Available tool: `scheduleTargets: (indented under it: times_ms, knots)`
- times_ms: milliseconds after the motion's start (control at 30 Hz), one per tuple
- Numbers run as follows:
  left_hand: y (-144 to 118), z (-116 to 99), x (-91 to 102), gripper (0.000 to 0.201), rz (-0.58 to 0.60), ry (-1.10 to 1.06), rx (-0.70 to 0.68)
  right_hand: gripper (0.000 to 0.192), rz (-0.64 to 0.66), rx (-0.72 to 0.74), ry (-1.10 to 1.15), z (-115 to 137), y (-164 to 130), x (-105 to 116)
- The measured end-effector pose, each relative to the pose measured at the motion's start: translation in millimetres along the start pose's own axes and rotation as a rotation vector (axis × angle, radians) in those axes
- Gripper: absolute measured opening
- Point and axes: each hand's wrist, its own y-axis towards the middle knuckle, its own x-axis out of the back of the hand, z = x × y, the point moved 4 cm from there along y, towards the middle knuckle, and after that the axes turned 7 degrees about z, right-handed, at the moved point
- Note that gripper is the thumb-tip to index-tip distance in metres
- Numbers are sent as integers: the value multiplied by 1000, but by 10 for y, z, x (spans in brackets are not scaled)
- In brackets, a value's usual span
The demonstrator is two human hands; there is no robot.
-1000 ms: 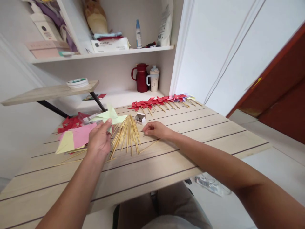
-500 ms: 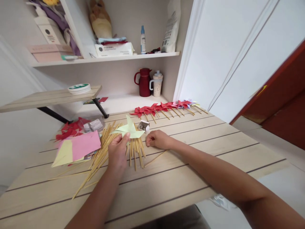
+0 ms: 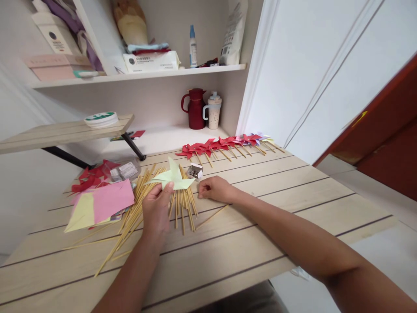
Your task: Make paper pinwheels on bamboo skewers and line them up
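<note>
Left hand (image 3: 156,208) is pinching the pale green paper pinwheel (image 3: 171,178) just above the fanned sticks (image 3: 180,201), their length running away from me. Right hand (image 3: 215,189) is resting closer to the sticks' right edge, fingertips curled together on the table (image 3: 293,195); whether they are holding anything I cannot tell.

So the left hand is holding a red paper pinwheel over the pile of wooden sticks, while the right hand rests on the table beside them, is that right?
Not quite: the colour is wrong. The pinwheel in the left hand is pale green, as the head view shows; the red pinwheels lie in a row farther back. The rest holds: it is over the wooden sticks, and the right hand rests on the table beside them.
</note>
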Motion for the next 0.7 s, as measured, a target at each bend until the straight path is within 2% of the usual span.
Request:
scheduleTargets:
  times_ms: [100,467,600,700]
  knots:
    - [23,-11,43,24,-21,24,-16,2,-18,16,11,-15,-5,0]
    - [15,27,61,25,-35,-17,-10,15,-54,166,188,-142,-50,-62]
    - [-19,13,36,26,-23,-24,-1,19,-77,168,164,-96,-57,-67]
    - [-39,2,16,24,-23,-27,18,16,-102,175,125,-45,-37,-87]
